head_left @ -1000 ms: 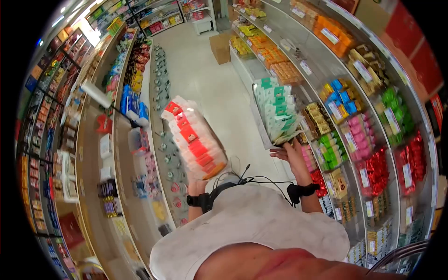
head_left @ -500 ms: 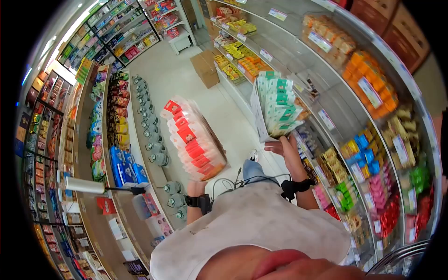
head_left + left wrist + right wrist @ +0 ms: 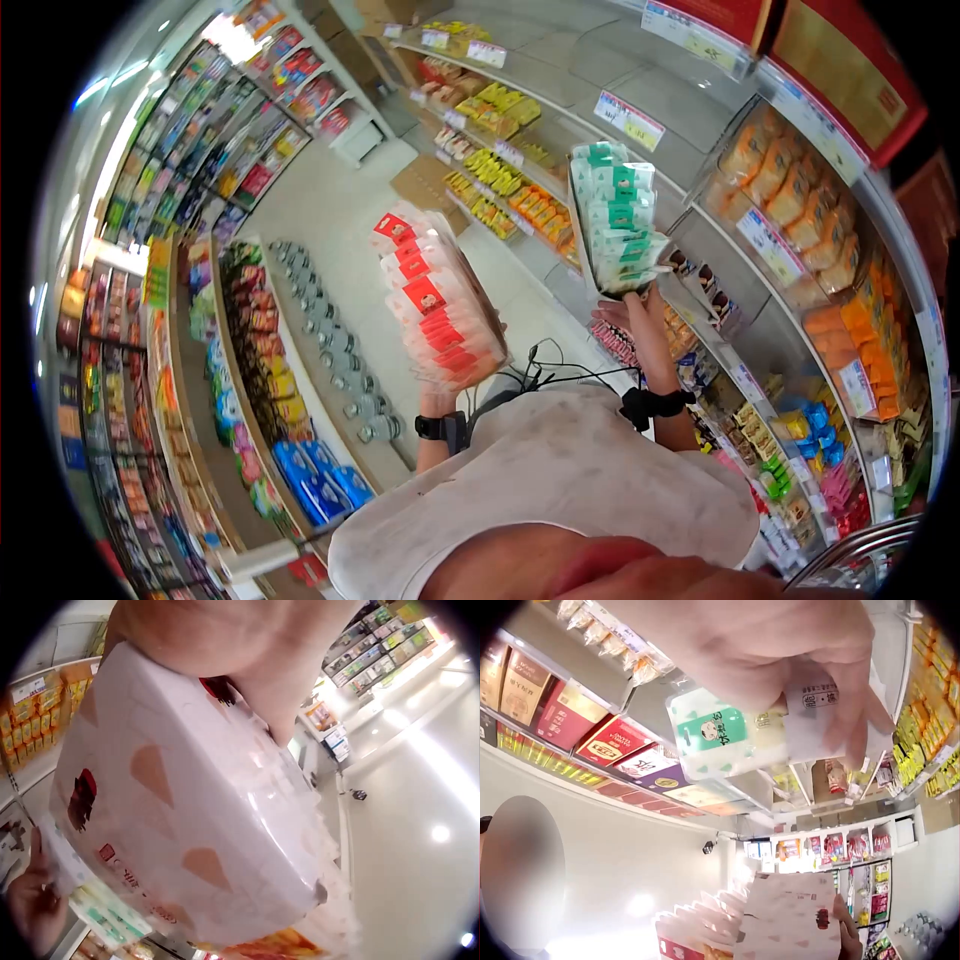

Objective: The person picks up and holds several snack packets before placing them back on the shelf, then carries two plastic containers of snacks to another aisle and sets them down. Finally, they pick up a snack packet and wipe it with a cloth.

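In the head view my left hand (image 3: pixel 438 402) holds a box of red-labelled packets (image 3: pixel 430 300) from beneath; its fingertips show at the box's right side. The left wrist view has the hand (image 3: pixel 225 645) against the white, cone-patterned box (image 3: pixel 172 802). My right hand (image 3: pixel 645 325) grips the near end of a box of green-labelled packets (image 3: pixel 620 215), held tilted beside the right shelves. In the right wrist view its fingers (image 3: pixel 847 705) curl over that white box, with a green-labelled packet (image 3: pixel 712 735) showing.
Shelves of snack packets (image 3: pixel 790 200) curve along the right, close to the right hand. Another shelf unit (image 3: pixel 270 370) runs along the left, with a row of clear bottles (image 3: pixel 335 340) beside it. A cardboard box (image 3: pixel 425 185) stands on the floor ahead.
The view has turned toward the right shelves. Both held boxes have shifted rightward in the head view, and the green-labelled one now appears in front of the shelf edge. Both hands keep their hold.
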{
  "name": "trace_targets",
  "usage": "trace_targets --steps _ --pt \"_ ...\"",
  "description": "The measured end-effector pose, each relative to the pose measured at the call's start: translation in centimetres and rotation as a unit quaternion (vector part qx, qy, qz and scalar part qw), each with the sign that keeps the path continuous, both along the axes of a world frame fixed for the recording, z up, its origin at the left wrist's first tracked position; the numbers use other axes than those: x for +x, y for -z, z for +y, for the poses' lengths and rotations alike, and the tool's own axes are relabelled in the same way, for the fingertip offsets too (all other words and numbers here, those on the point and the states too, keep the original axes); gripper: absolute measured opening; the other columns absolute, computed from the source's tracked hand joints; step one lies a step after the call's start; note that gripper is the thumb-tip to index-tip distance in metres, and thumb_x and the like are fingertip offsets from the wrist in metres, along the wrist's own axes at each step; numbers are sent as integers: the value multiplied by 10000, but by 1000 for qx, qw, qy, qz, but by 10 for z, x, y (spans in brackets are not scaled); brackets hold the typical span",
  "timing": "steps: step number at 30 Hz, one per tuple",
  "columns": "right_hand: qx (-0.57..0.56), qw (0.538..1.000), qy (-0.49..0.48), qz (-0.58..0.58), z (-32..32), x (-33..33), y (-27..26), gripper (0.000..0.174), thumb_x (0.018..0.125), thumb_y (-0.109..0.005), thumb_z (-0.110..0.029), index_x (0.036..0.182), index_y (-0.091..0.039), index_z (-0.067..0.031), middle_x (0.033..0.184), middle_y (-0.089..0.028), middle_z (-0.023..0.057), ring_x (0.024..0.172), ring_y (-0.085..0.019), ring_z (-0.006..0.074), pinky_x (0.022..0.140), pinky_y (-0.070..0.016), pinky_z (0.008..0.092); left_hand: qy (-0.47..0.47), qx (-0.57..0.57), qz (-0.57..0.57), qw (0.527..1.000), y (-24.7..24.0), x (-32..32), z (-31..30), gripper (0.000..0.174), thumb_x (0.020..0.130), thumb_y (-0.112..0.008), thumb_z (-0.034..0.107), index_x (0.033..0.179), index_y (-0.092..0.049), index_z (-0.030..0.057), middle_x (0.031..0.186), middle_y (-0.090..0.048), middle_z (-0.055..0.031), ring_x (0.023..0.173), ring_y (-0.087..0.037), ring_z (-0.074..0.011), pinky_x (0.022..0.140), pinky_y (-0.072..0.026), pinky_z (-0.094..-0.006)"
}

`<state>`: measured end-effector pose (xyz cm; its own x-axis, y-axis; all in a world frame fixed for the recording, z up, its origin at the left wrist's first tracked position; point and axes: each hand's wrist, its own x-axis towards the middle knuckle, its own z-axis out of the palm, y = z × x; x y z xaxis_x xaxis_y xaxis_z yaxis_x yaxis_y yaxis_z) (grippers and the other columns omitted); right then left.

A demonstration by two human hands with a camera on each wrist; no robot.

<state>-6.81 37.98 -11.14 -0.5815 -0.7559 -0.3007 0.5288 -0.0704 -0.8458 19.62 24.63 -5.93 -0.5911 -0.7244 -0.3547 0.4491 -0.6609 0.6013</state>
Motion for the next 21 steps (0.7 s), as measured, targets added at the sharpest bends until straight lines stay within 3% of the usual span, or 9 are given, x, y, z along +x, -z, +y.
trace_targets --steps 1,3,6,10,12,14,21 --pt "8 1000 14 -7 -7 -2 1 552 950 -413 -38 1452 -186 -5 1124 -610 275 841 -722 363 720 -628 369 28 13 5 1000 3 -9 -20 443 1019 -416 438 1197 -546 54 1096 -647 -101 1004 -623 -277 914 -526 -470" --pt "43 998 49 -8 -20 -1 6 565 958 -419 -44 1458 -171 42 1122 -609 277 877 -716 372 746 -623 377 140 58 128 980 54 -12 -82 513 1023 -380 465 1275 -523 42 1183 -640 -119 1092 -617 -295 984 -501 -492" --pt "52 988 139 33 -41 15 22 589 957 -431 -47 1465 -153 65 1110 -612 279 868 -716 367 750 -623 382 205 35 54 977 135 -21 -183 635 1025 -351 540 1398 -470 40 1293 -617 -125 1178 -605 -284 1040 -483 -459" --pt "152 959 235 32 -88 54 8 393 962 -484 -77 1330 -374 7 1137 -629 191 978 -708 314 791 -603 345 292 9 -22 956 86 -67 -259 668 1023 -349 562 1430 -445 40 1330 -599 -125 1195 -600 -269 1040 -484 -430" --pt "134 951 278 9 -113 77 8 378 974 -457 -111 1318 -365 15 1090 -657 221 968 -711 321 793 -596 327 322 -3 -46 946 61 -86 -291 685 1022 -348 573 1445 -432 41 1348 -590 -125 1204 -597 -261 1040 -485 -415" --pt "102 939 324 -43 -137 90 2 415 977 -435 -119 1344 -325 38 978 -683 253 912 -722 328 797 -604 339 376 45 2 926 64 -94 -320 705 1014 -358 598 1455 -424 53 1386 -560 -126 1210 -594 -251 1051 -478 -393" --pt "101 906 411 9 -184 90 11 325 994 -456 -166 1275 -438 -5 1055 -680 199 891 -727 291 750 -597 277 441 68 46 894 89 -113 -391 675 1027 -359 574 1474 -407 70 1416 -535 -97 1255 -559 -220 1077 -450 -378"
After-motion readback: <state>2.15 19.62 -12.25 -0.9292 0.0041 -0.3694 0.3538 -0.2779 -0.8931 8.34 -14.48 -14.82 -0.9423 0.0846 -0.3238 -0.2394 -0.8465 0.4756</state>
